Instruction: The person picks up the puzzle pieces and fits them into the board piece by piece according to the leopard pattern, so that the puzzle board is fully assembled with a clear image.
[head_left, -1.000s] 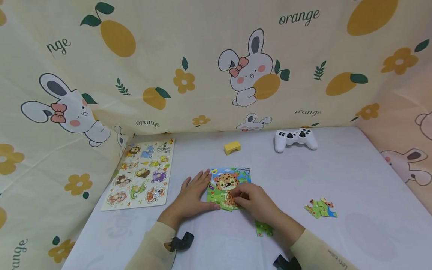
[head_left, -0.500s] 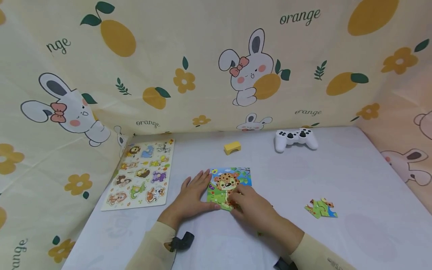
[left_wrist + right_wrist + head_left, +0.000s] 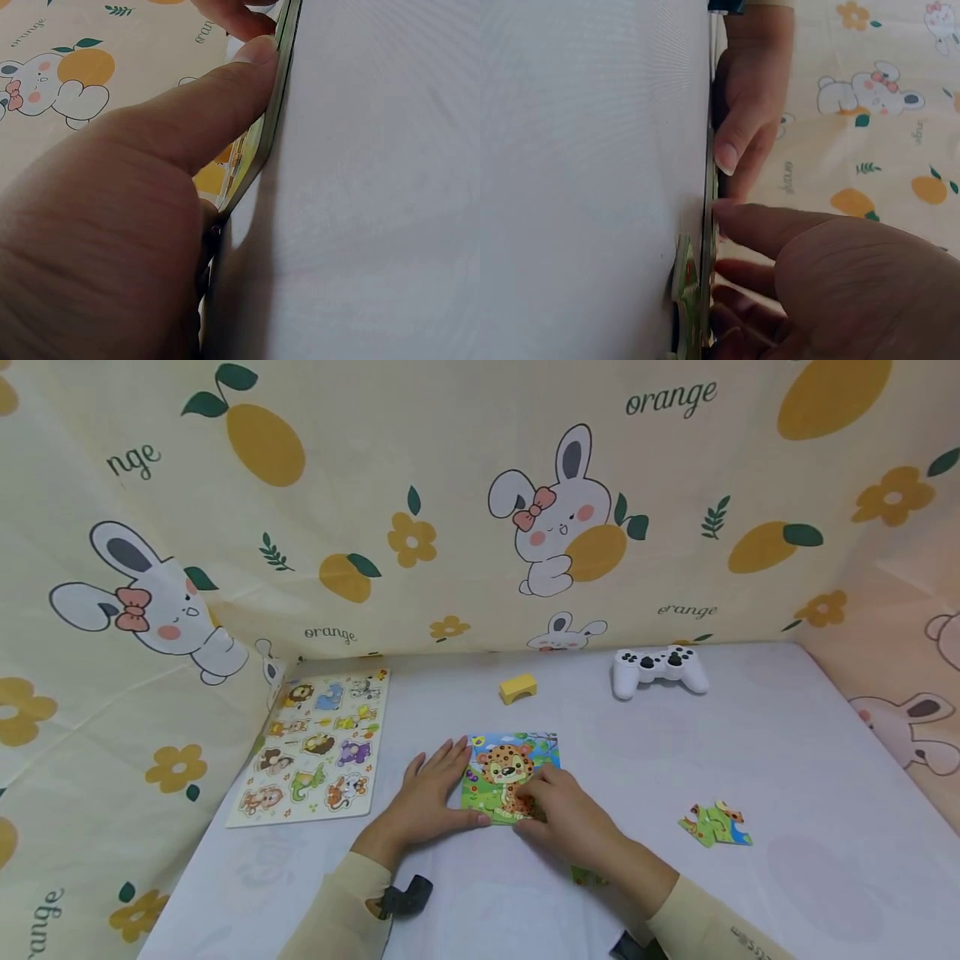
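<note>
In the head view a leopard jigsaw puzzle point(image 3: 504, 764) lies on the table between both hands. My left hand point(image 3: 425, 806) rests at its left side, fingers straight, the thumb touching the lower left edge. My right hand point(image 3: 566, 817) bends over the lower right part and hides it. Its fingertips touch the puzzle face, and the thumb lies apart from them at the lower edge. The right wrist view shows that thumb point(image 3: 739, 216) against the puzzle's edge. A green puzzle piece point(image 3: 685, 281) lies loose nearby, mostly under my right forearm in the head view.
Several joined or overlapping puzzle pieces point(image 3: 716, 824) lie to the right. An animal picture board point(image 3: 311, 752) is on the left. Farther back stand a yellow arch block point(image 3: 518, 688) and a white game controller point(image 3: 660, 671). Printed cloth walls point(image 3: 450, 510) surround the table.
The right hand pressed lower over the puzzle, then shifted slightly up, its thumb now at the lower edge. A puzzle piece that stuck out at the bottom edge now lines up. The left hand stays put.
</note>
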{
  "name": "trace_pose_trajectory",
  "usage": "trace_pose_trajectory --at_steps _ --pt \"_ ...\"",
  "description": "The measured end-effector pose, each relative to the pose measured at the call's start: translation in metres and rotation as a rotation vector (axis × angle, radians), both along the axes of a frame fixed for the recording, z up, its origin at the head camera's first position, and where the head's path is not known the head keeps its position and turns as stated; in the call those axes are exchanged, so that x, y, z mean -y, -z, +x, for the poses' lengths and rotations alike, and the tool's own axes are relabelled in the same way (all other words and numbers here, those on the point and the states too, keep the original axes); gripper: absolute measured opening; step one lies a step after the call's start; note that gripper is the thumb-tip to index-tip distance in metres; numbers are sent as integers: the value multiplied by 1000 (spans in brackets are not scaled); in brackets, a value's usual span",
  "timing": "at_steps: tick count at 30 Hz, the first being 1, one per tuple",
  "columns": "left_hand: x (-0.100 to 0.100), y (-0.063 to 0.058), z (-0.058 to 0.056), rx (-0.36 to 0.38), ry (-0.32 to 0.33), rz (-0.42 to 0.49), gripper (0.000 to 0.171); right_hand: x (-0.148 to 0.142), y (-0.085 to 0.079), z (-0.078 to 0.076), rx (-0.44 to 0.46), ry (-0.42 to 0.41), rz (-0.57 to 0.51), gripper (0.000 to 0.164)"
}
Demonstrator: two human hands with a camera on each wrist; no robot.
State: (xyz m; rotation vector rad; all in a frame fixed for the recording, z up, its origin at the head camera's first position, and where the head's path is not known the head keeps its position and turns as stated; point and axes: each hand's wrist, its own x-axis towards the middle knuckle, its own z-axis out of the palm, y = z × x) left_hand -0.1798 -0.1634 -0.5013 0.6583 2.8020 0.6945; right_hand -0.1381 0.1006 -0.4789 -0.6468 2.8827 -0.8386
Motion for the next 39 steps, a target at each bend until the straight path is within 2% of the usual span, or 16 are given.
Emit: trace_pose_trajectory --at_steps 6,15,24,28,33,36,39 --pt "0 0 0 -4 0 6 119 1 0 0 41 71 -12 40" --pt "1 3 -1 -14 3 0 119 0 1 -1 99 66 -86 36" --pt "1 2 0 -8 -1 2 119 -2 1 -4 87 67 -127 26" --pt "1 2 -1 -12 1 1 119 -3 0 -3 11 10 -93 22" --pt "1 3 -1 -11 5 -11 119 -3 -4 2 -172 -191 52 32" --pt "0 2 -1 -9 5 -15 119 -2 -8 8 -211 -285 156 41" --pt "0 1 -1 -8 1 -24 118 -1 -11 13 -218 -316 234 47"
